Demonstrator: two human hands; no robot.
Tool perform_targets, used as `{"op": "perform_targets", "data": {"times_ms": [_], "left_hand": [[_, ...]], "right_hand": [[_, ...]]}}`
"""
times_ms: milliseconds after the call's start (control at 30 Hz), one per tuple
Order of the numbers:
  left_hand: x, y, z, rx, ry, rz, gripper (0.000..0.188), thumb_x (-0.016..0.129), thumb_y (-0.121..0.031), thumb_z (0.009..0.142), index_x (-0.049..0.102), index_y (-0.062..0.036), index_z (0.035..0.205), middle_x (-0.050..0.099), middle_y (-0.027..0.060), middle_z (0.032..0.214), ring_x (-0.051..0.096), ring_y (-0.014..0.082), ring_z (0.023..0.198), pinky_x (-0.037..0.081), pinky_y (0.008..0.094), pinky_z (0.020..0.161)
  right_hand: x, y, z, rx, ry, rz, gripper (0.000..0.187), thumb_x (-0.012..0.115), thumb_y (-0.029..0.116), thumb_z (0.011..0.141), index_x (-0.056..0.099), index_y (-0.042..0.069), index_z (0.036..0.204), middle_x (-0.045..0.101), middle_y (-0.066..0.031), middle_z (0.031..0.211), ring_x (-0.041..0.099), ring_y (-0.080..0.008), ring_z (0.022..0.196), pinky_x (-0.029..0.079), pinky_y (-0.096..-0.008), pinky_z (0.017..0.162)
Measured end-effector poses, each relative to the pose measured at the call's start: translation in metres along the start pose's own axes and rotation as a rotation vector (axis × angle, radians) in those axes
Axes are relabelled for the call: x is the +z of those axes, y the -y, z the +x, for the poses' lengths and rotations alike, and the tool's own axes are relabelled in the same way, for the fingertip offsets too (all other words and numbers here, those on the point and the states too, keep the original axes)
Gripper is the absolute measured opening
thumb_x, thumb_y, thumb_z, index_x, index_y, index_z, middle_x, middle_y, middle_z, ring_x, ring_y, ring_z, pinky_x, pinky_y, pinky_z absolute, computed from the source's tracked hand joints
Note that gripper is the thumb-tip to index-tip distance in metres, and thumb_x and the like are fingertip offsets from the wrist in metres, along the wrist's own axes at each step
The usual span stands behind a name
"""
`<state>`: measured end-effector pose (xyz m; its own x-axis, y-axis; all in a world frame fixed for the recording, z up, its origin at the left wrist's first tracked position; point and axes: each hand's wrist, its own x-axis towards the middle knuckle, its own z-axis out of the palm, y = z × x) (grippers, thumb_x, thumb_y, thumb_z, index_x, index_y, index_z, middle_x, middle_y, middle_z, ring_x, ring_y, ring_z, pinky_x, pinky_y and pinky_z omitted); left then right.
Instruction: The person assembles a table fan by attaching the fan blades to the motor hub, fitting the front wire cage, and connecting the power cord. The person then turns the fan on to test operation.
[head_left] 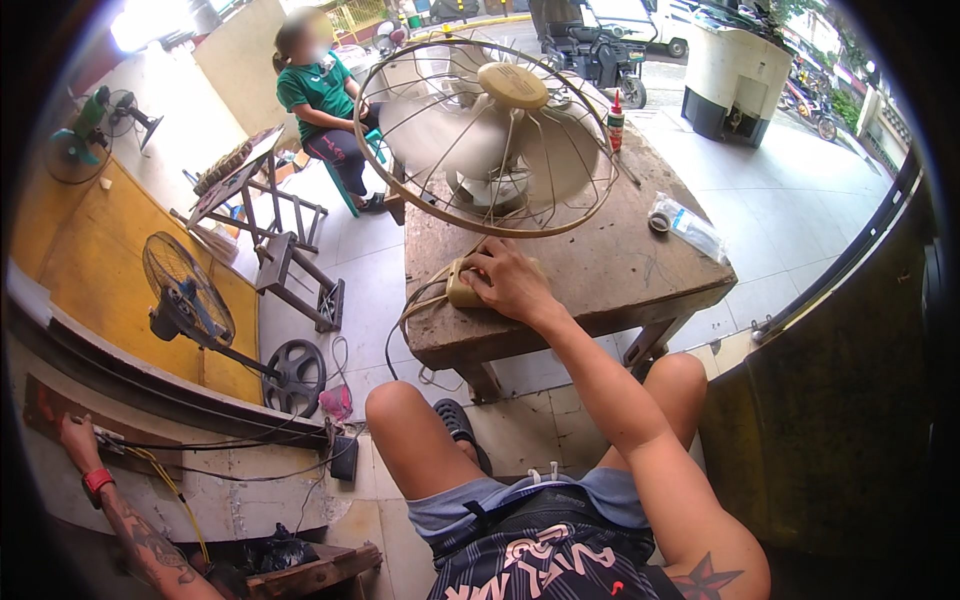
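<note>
A desk fan [513, 86] with a round wire cage stands on the wooden table in front of me; its pale blades look blurred. My right hand [508, 284] rests over the fan's beige control box [464, 287] near the table's front left corner, fingers bent onto its top. Cords [408, 312] run from beside the box over the table edge. Far to the left, my left hand [80, 446] is closed beside a cluster of plugs and wires [113, 441] on a brown board [45, 405]. What its fingers grip is partly hidden.
The worn wooden table [620, 240] carries a glue bottle [615, 122], a tape roll [659, 221] and a plastic packet [690, 232]. A black stand fan [190, 295] leans at left. A person in green [318, 100] sits beyond it. Black cords [240, 443] stretch across the lower left.
</note>
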<state>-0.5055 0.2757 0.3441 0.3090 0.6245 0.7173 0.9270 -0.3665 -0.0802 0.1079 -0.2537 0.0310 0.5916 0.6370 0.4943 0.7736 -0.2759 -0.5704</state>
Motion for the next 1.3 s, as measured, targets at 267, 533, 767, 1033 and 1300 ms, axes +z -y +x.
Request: {"op": "perform_targets", "data": {"times_ms": [267,533,767,1033,1300], "left_hand": [[0.033,0.046,0.020,-0.021,-0.147,0.078,0.050,0.088,-0.016,0.078,0.072,0.0040,0.121,0.074,0.0274,0.114,0.072,0.0404,0.102,0.056,0.0472,0.092],[0.007,-0.007,0.017,0.121,-0.406,0.337,0.044,0.078,-0.026,0.093,0.068,0.0025,0.124,0.071,0.0242,0.121,0.068,0.0380,0.106,0.054,0.0469,0.093],[-0.017,-0.316,-0.108,0.342,-0.215,-0.624,0.025,0.074,-0.012,0.097,0.070,-0.0023,0.119,0.071,0.0139,0.112,0.067,0.0264,0.108,0.052,0.0397,0.094],[0.031,-0.594,-0.243,0.497,0.485,-1.238,0.025,0.077,-0.022,0.095,0.076,-0.0019,0.108,0.076,0.0135,0.104,0.071,0.0278,0.093,0.056,0.0378,0.084],[0.062,-0.642,-0.282,0.556,0.471,-1.391,0.016,0.072,-0.017,0.096,0.076,-0.0054,0.106,0.072,0.0142,0.098,0.066,0.0340,0.097,0.052,0.0425,0.087]], "right_hand": [[0.002,-0.001,0.002,-0.013,-0.007,-0.014,0.027,0.069,0.029,0.097,0.077,0.009,0.113,0.062,-0.0127,0.122,0.056,-0.0341,0.125,0.047,-0.0461,0.108],[0.003,-0.003,0.001,-0.007,0.004,-0.021,0.030,0.071,0.032,0.097,0.077,0.008,0.115,0.063,-0.0113,0.121,0.056,-0.0336,0.123,0.048,-0.0453,0.106],[0.001,-0.001,0.002,-0.003,0.023,-0.056,0.029,0.070,0.033,0.098,0.078,0.011,0.114,0.064,-0.0118,0.120,0.056,-0.0339,0.123,0.048,-0.0456,0.106],[-0.003,-0.011,0.007,-0.017,0.136,-0.012,0.031,0.065,0.028,0.100,0.073,0.010,0.124,0.065,-0.0171,0.121,0.055,-0.0399,0.125,0.045,-0.0501,0.108],[0.000,-0.028,0.008,-0.021,0.057,0.158,0.029,0.056,0.018,0.103,0.064,0.004,0.127,0.065,-0.0191,0.122,0.058,-0.0416,0.120,0.047,-0.0494,0.105]]}}
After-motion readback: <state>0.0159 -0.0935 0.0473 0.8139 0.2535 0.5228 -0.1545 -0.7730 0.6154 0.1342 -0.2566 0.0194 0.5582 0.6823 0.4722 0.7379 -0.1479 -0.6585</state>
